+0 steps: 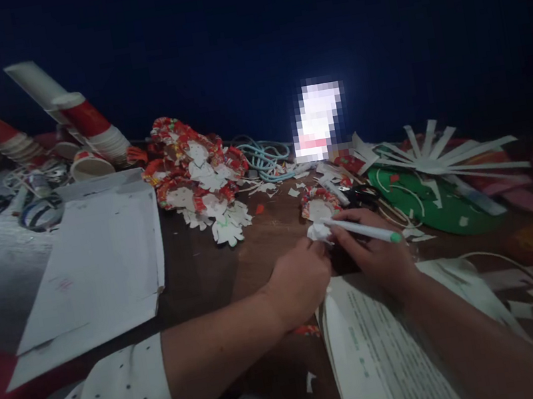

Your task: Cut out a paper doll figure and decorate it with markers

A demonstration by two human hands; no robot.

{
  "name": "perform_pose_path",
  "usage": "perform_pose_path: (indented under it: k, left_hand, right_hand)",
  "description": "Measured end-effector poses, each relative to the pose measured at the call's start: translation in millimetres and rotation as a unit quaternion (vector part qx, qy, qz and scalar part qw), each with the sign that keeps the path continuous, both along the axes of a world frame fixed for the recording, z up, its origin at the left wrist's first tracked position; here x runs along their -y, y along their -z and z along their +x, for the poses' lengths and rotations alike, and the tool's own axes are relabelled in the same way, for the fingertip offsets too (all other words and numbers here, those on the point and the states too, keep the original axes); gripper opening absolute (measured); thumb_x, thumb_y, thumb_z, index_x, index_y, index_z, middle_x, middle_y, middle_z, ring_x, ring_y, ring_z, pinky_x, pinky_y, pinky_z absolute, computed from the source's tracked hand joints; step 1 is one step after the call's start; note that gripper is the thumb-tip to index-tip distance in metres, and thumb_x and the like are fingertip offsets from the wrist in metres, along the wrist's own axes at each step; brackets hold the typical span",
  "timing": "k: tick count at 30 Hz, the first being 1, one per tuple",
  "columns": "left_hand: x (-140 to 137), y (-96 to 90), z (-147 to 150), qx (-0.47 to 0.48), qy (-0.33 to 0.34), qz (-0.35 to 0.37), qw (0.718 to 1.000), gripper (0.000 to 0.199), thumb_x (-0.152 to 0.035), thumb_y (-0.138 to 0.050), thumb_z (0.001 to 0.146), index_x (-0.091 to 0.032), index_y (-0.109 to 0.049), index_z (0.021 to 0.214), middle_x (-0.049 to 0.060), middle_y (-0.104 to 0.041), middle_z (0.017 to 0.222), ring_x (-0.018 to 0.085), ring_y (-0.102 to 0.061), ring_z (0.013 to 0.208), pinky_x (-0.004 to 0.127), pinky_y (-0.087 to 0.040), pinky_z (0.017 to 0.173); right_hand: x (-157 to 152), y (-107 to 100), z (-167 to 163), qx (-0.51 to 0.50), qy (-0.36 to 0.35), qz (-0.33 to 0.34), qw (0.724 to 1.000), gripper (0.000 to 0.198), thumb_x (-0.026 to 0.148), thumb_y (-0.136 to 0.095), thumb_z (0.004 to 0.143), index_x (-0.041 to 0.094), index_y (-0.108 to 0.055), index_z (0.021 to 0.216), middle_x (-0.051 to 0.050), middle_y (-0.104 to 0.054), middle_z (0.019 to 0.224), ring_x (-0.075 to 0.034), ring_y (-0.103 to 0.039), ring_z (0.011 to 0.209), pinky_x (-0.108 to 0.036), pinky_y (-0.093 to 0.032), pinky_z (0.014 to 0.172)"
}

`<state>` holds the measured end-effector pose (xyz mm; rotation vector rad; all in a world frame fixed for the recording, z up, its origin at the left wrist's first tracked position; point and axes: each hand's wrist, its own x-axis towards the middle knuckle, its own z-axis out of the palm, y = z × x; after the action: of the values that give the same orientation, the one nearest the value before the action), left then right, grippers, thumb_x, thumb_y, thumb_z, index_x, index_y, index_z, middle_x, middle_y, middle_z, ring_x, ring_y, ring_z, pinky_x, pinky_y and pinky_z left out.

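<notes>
My right hand [376, 249] is closed round a white marker pen [365, 231] with a green end, its other end pointing left at a white paper cutout [319, 230]. With its fingers closed, my left hand [302, 278] grips the lower edge of that cutout. Just behind the cutout, and seemingly joined to it, is a ring [320, 201] wrapped in red patterned material. To the left lies a pile of similar red rings [184, 158] with white hand-like paper cutouts [227, 229] on them. The pen's tip is too small to make out.
An open book [371, 351] lies below my right hand. White cardboard [97, 253] and stacked paper cups [96, 128] are at left. A bright blurred screen [319, 120] stands at the back. Right are a green disc [428, 201], white paper strips [435, 162] and dark-handled scissors or pliers [359, 195].
</notes>
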<state>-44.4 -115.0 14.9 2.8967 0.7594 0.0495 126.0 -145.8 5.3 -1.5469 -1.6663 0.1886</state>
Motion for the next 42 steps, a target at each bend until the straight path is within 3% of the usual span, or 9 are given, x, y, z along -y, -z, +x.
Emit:
perform_pose_path:
  k: [6,11,35,42]
  left_hand:
    - [0.9,-3.0,0.1,-0.004,0.002,-0.004,1.000,0.030,-0.014,-0.039,0.091,-0.010,-0.063,0.107,0.012,-0.061,0.105,0.022,-0.054,0.099,0.032,-0.049,0.080]
    - [0.6,-2.2,-0.2,-0.005,0.007,0.001,1.000,0.026,-0.013,-0.042,0.090,-0.010,-0.066,0.099,0.012,-0.061,0.104,0.022,-0.054,0.099,0.031,-0.049,0.079]
    - [0.8,-1.7,-0.1,0.013,-0.010,-0.020,1.000,0.027,-0.014,-0.041,0.090,-0.009,-0.065,0.103,0.010,-0.062,0.105,0.024,-0.053,0.102,0.032,-0.048,0.078]
    - [0.6,-0.7,-1.1,0.014,0.007,0.009,1.000,0.023,-0.015,-0.045,0.089,-0.011,-0.066,0.098,0.010,-0.062,0.102,0.021,-0.054,0.097,0.031,-0.046,0.081]
  right_hand:
    - [-6.5,9.4,-1.1,-0.039,0.026,-0.038,0.998,0.025,0.039,-0.056,0.089,0.020,-0.067,0.101,-0.005,-0.072,0.081,-0.021,-0.068,0.078,-0.035,-0.052,0.078]
    - [-9.1,12.2,-6.1,-0.022,0.037,-0.024,0.999,0.025,0.039,-0.056,0.088,0.019,-0.068,0.097,-0.007,-0.072,0.088,-0.021,-0.067,0.081,-0.034,-0.052,0.077]
    - [-12.7,18.4,-4.5,-0.006,0.029,-0.058,0.998,0.028,0.042,-0.057,0.087,0.019,-0.069,0.097,-0.006,-0.074,0.088,-0.022,-0.069,0.083,-0.033,-0.051,0.079]
    - [-13.4,21.0,-3.8,-0.005,0.020,-0.059,0.998,0.028,0.042,-0.056,0.088,0.019,-0.070,0.096,-0.006,-0.074,0.091,-0.021,-0.069,0.083,-0.033,-0.052,0.079]
